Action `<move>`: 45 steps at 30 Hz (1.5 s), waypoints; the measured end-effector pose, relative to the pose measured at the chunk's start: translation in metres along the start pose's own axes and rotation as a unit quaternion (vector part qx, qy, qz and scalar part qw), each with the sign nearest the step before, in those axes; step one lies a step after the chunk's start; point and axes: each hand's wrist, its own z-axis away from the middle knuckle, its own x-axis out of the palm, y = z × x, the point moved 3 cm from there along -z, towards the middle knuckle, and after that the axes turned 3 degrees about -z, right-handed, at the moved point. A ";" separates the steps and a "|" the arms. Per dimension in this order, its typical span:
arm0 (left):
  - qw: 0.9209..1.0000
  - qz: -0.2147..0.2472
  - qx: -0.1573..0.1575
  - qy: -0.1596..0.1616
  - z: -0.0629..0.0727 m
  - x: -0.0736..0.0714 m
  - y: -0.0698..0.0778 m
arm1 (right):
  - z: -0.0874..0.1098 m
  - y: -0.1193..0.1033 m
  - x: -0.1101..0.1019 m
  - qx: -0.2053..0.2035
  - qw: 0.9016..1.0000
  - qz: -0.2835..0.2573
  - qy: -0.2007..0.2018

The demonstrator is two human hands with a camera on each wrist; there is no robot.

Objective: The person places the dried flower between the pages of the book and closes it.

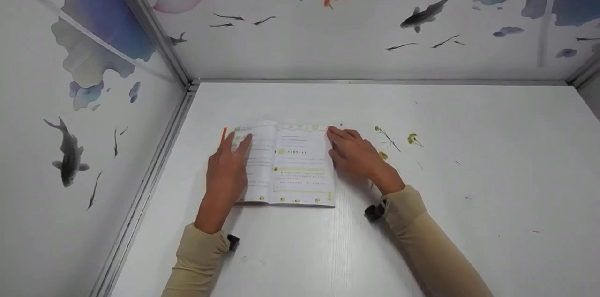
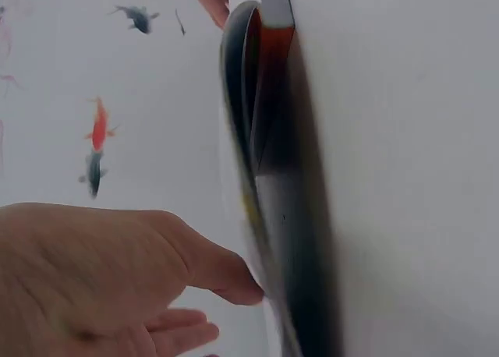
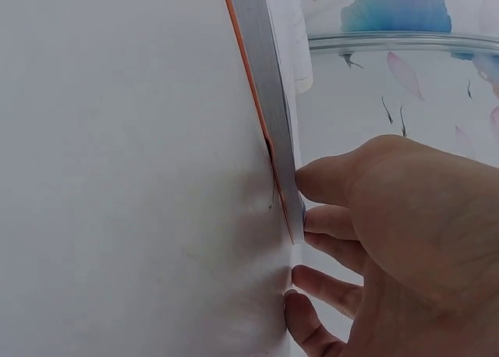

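An open book (image 1: 300, 159) with printed pages and yellow-green decorated borders lies on the white table. Across its left page rests my left hand (image 1: 227, 170), fingers stretched toward the top. In the left wrist view the thumb (image 2: 230, 277) touches the raised, curving page. My right hand (image 1: 358, 154) is at the book's right edge, its fingertips by the upper corner. The right wrist view shows the thumb (image 3: 323, 179) against the page side above an orange cover (image 3: 248, 68), with other fingers reaching down beside the edge. A thin stem (image 3: 273, 193) shows near the cover.
Small yellow flower sprigs lie right of the book: one with a long stem (image 1: 389, 139), another (image 1: 413, 139) farther right, and a third (image 1: 383, 155) partly behind the right hand. Tiny plant bits are scattered rightward. Fish-painted panels (image 1: 351, 44) border the table's back and left.
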 end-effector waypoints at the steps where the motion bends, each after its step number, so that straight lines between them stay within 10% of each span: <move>1: 1.000 -0.001 0.024 0.011 -0.002 0.002 0.007 | 0.000 0.000 0.000 -0.001 1.000 0.000 0.000; 6: 0.995 0.005 0.097 -0.017 -0.011 0.013 0.040 | -0.001 0.002 0.000 0.000 1.000 0.002 0.003; 16: 0.983 0.021 0.045 -0.179 -0.016 0.031 0.048 | 0.001 -0.003 0.003 -0.010 1.000 0.007 -0.003; 36: 0.985 0.001 0.071 -0.158 -0.018 0.032 0.034 | 0.009 -0.004 0.004 0.004 1.000 -0.006 -0.011; 45: 0.986 0.009 0.082 -0.147 -0.019 0.034 0.034 | 0.034 0.017 -0.022 0.006 0.996 -0.035 0.082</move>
